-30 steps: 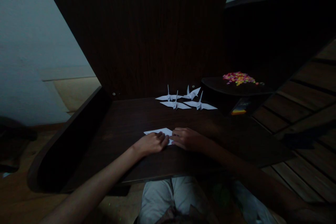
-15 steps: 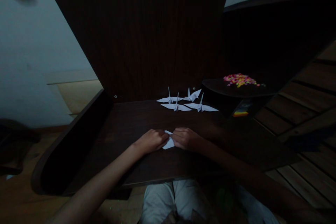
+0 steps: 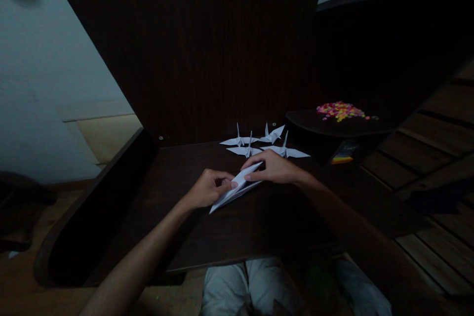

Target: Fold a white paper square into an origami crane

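Note:
A folded piece of white origami paper (image 3: 237,186) slants over the dark desk, its narrow tip toward the lower left. My left hand (image 3: 208,188) pinches its left side, thumb on top. My right hand (image 3: 272,168) grips the upper right end between thumb and fingers and hides part of it. One layer of the paper stands apart from the other along the lower edge. Just beyond my hands several white paper cranes (image 3: 242,150) rest in a cluster, wings spread and necks up; my right hand partly covers the nearest ones.
The dark wooden desk (image 3: 177,168) has a raised side panel (image 3: 92,207) on the left and a tall back board. On a low curved shelf (image 3: 311,126) at the right lies a heap of small colourful pieces (image 3: 340,110). Beneath it is a small colourful packet (image 3: 342,153).
The paper, earlier flat and mostly under both closed hands, is now lifted, tilted and showing its long folded shape. My right hand has moved up and right; the left has shifted slightly left.

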Motion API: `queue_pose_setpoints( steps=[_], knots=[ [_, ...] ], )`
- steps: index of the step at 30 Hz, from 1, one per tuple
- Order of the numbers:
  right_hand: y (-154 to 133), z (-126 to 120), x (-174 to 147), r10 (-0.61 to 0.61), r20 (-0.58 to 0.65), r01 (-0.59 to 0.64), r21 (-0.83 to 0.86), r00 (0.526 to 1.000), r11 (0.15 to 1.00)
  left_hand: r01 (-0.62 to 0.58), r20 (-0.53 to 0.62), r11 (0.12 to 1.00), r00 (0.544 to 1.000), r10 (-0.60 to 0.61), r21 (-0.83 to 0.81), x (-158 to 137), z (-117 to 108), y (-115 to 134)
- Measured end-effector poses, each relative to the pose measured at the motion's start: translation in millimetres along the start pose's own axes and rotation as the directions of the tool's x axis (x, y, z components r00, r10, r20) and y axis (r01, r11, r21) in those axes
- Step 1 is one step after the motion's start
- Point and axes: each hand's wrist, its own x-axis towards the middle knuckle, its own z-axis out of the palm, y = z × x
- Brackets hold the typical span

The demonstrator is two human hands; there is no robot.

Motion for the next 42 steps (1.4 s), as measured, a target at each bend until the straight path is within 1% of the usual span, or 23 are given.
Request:
queue_pose_setpoints(
  steps=[3, 5, 6, 8, 10, 11, 13, 17, 22, 29, 35, 38, 42],
  knots=[
    [-5.2, -12.6, 3.2, 0.052, 0.046, -0.058, 0.141, 0.998, 0.988, 0.054, 0.001, 0.984, 0.999, -0.055, -0.168, 1.1, 3.0, -0.4],
    [-8.2, -20.2, 3.3, 0.088, 0.111, -0.118, 0.307, 0.99, 0.944, 0.061, -0.021, 0.957, 0.997, -0.07, -0.283, 1.7, 4.4, -0.5],
    [-9.1, -23.3, 3.2, 0.092, 0.122, -0.133, 0.385, 0.988, 0.913, 0.054, -0.035, 0.94, 0.997, -0.07, -0.338, 2.2, 4.9, -0.5],
    [-8.8, -26.6, 3.4, 0.094, 0.1, -0.132, 0.51, 0.991, 0.85, 0.027, -0.065, 0.901, 0.996, -0.061, -0.433, 3.6, 5.6, -0.3],
    [-4.7, -25.0, 4.9, 0.104, 0.037, -0.106, 0.574, 0.994, 0.812, 0.005, -0.088, 0.874, 0.995, -0.054, -0.486, 5.6, 6.4, 0.0],
    [-1.5, -22.3, 6.1, 0.11, 0.009, -0.095, 0.578, 0.994, 0.81, -0.001, -0.096, 0.869, 0.994, -0.053, -0.495, 6.7, 7.1, 0.2],
    [5.9, -14.5, 9.0, 0.099, -0.066, -0.047, 0.545, 0.993, 0.837, -0.005, -0.109, 0.871, 0.992, -0.056, -0.491, 8.8, 9.4, 0.3],
    [18.4, 1.2, 13.3, 0.087, -0.033, -0.061, 0.476, 0.996, 0.878, 0.007, -0.114, 0.878, 0.991, -0.07, -0.478, 10.6, 17.8, -1.9],
    [28.0, 11.1, 13.5, 0.095, -0.011, -0.082, 0.416, 0.995, 0.906, 0.018, -0.099, 0.863, 0.992, -0.079, -0.505, 8.5, 30.0, -9.7],
    [38.8, 22.3, 13.1, 0.197, -0.097, -0.138, 0.427, 0.976, 0.894, 0.001, -0.084, 0.834, 0.995, -0.056, -0.552, 7.6, 40.3, -11.4],
    [35.2, 26.7, 11.4, 0.252, -0.176, -0.164, 0.403, 0.952, 0.9, -0.013, -0.148, 0.84, 0.986, -0.081, -0.542, 8.7, 47.5, -12.5],
    [32.7, 27.3, 10.1, 0.245, -0.152, -0.166, 0.404, 0.958, 0.899, -0.032, -0.149, 0.841, 0.987, -0.059, -0.54, 7.5, 47.4, -13.4],
    [35.7, 23.1, 8.3, 0.198, -0.06, -0.149, 0.457, 0.978, 0.877, -0.044, -0.131, 0.853, 0.991, -0.029, -0.52, 4.9, 43.4, -10.3]
  ],
)
